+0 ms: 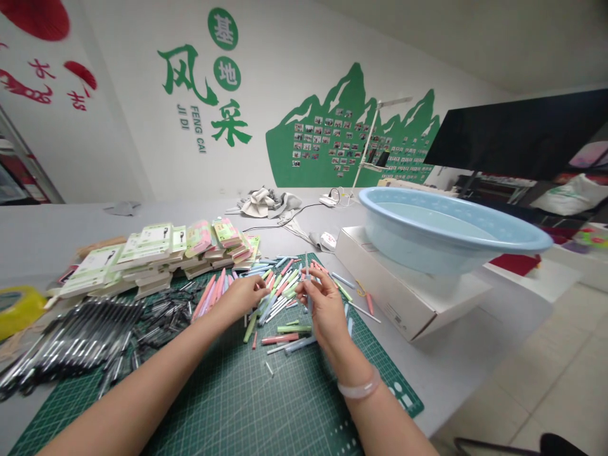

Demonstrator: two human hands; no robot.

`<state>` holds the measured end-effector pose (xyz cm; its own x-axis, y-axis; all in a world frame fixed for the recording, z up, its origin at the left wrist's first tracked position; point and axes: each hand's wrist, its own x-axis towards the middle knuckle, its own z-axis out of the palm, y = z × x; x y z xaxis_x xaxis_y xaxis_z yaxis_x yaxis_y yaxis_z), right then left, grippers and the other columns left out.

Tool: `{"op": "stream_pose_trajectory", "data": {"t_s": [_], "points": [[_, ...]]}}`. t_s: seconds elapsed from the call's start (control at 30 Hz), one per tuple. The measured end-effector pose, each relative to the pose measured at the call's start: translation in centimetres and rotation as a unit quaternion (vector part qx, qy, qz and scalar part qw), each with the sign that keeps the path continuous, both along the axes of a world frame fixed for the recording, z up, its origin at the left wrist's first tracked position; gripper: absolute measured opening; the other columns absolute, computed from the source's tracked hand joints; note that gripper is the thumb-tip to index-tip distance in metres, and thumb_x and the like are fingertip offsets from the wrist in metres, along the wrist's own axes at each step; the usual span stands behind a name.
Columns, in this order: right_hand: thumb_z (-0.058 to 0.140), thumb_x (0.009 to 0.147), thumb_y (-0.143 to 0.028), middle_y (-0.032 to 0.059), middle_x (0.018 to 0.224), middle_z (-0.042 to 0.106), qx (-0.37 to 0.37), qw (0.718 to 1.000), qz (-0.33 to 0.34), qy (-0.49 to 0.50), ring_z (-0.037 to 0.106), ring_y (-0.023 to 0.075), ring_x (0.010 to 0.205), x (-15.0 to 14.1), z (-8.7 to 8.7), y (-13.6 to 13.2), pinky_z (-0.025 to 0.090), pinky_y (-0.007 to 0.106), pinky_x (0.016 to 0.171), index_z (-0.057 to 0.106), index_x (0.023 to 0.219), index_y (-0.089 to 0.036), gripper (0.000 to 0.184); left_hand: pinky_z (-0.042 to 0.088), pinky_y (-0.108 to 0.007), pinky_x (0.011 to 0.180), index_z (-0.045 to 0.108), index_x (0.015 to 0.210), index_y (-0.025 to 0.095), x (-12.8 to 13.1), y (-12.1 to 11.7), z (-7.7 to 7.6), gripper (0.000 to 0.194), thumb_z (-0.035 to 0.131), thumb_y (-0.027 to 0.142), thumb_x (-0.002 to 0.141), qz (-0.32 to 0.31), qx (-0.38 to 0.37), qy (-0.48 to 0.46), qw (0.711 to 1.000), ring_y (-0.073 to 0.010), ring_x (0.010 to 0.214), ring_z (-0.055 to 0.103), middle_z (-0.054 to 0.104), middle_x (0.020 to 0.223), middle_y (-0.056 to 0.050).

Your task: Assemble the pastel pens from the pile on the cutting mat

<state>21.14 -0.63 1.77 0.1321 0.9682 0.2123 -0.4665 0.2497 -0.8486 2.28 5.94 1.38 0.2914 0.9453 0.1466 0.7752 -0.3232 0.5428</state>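
Note:
Between the thumb and fingers of my right hand (323,304), a slim pale blue pen part (308,288) stands nearly upright. My left hand (247,294) is at the left side of a loose heap of pastel pen parts (284,294), its fingers bent and drawn together. Whatever lies between those fingertips is too small to make out. Pink, green, blue and white tubes make up the heap, on a green cutting mat (228,392). Closer to me lie a pink tube (280,339) and a green tube (294,329).
Black pens (90,335) lie in rows at the left, beside stacked small boxes (147,247) and yellow tape (21,310). On the right, a light blue basin (427,247) rests on a white carton (403,297). Grey-white cloths (270,202) and a thin cable (275,225) lie behind.

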Motion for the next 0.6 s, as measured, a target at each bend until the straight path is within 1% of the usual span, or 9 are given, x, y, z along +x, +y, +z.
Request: {"op": "stream_pose_trajectory", "data": {"t_s": [0.1,0.17,0.23,0.3,0.37,0.5,0.6], "points": [[0.067,0.077,-0.027,-0.0004,0.069,0.064,0.004,1.000,-0.010,0.003,0.054,0.0107,0.060,0.6,0.2,0.3,0.040,0.022,0.057,0.062,0.101,-0.022,0.025,0.036,-0.026,0.061,0.067,0.076,0.019,0.2,1.0,0.6,0.024,0.046,0.030,0.082,-0.001,0.006,-0.002,1.000,-0.0198,0.066,0.061,0.067,0.065,-0.004],[0.067,0.077,-0.027,-0.0005,0.069,0.064,0.009,1.000,-0.017,0.008,0.054,0.0107,0.060,1.1,0.5,0.3,0.040,0.022,0.056,0.062,0.101,-0.022,0.025,0.037,-0.026,0.062,0.068,0.081,0.019,1.1,1.7,0.9,0.022,0.048,0.029,0.080,-0.012,0.010,0.000,1.000,-0.0201,0.071,0.061,0.069,0.072,-0.004],[0.067,0.076,-0.028,-0.0003,0.070,0.063,0.010,0.999,-0.028,0.013,0.054,0.0113,0.060,1.7,0.9,0.4,0.040,0.023,0.056,0.062,0.101,-0.022,0.026,0.037,-0.025,0.063,0.069,0.081,0.020,2.7,2.1,0.9,0.018,0.055,0.030,0.076,-0.037,0.007,0.005,0.999,-0.0198,0.074,0.062,0.070,0.076,-0.004],[0.068,0.076,-0.027,0.0001,0.072,0.063,0.011,0.999,-0.041,0.017,0.055,0.0119,0.062,2.2,1.2,0.5,0.041,0.023,0.056,0.063,0.101,-0.022,0.027,0.038,-0.025,0.064,0.070,0.077,0.021,4.9,2.3,0.7,0.014,0.060,0.030,0.072,-0.060,-0.001,0.012,0.998,-0.0195,0.076,0.062,0.070,0.077,-0.003],[0.068,0.076,-0.026,0.0005,0.073,0.063,0.015,0.999,-0.049,0.018,0.056,0.0121,0.064,2.7,1.4,0.6,0.041,0.023,0.057,0.063,0.101,-0.021,0.026,0.039,-0.026,0.064,0.070,0.076,0.020,7.2,2.2,0.3,0.015,0.062,0.033,0.071,-0.067,-0.008,0.020,0.998,-0.0204,0.076,0.062,0.071,0.078,-0.004],[0.067,0.076,-0.025,0.0005,0.072,0.062,0.023,0.998,-0.053,0.008,0.057,0.0129,0.065,2.9,1.5,0.7,0.041,0.024,0.057,0.062,0.100,-0.021,0.025,0.041,-0.029,0.067,0.069,0.083,0.018,11.0,1.5,-0.3,0.027,0.059,0.041,0.073,-0.044,-0.021,0.034,0.998,-0.0250,0.083,0.063,0.070,0.087,-0.011],[0.067,0.076,-0.026,-0.0002,0.070,0.061,0.024,0.998,-0.055,0.004,0.055,0.0123,0.063,2.8,1.5,0.7,0.041,0.024,0.056,0.062,0.100,-0.021,0.025,0.042,-0.029,0.070,0.069,0.088,0.019,12.6,1.0,-0.6,0.026,0.062,0.037,0.071,-0.029,-0.042,0.036,0.998,-0.0270,0.090,0.063,0.070,0.091,-0.013]]}}
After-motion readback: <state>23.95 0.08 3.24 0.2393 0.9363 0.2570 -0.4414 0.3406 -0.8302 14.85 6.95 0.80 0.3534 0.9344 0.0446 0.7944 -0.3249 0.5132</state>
